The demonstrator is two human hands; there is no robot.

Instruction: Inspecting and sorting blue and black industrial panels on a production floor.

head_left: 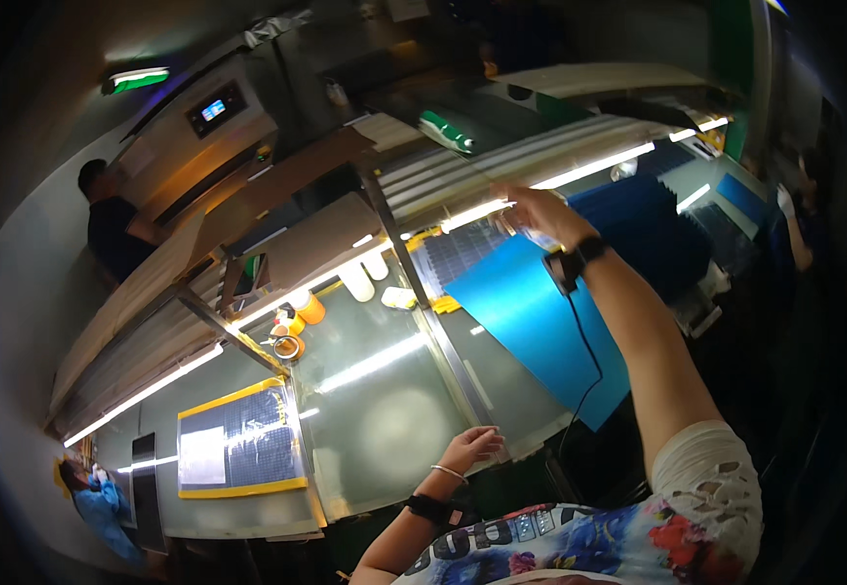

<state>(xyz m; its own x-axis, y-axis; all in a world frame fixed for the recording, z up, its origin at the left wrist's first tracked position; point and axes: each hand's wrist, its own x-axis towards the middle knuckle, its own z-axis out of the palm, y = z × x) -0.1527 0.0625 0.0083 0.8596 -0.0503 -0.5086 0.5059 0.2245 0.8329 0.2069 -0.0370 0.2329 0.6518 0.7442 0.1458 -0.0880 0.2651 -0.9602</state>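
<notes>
My right hand [543, 216] is raised over the bench with its fingers closed at the top edge of a large, shiny blue sheet [531, 312]. The sheet slants downward, its lowest corner reaching past the bench's front edge. Exactly how the fingers meet the sheet is partly hidden. Low in the view, my left hand [472, 448] is by the front edge of the glass-topped bench [375, 429]. Its fingers are loosely bent and nothing shows in them. Right of the sheet stands a dense stack of dark blue sheets [648, 234].
Orange jars [307, 308] and white bottles [357, 281] stand at the bench's back. A yellow-taped grid mat [248, 439] lies left, with another grid mat [458, 258] behind the sheet. Metal posts [389, 224] hold a lit shelf. Other people [116, 229] are at left and right.
</notes>
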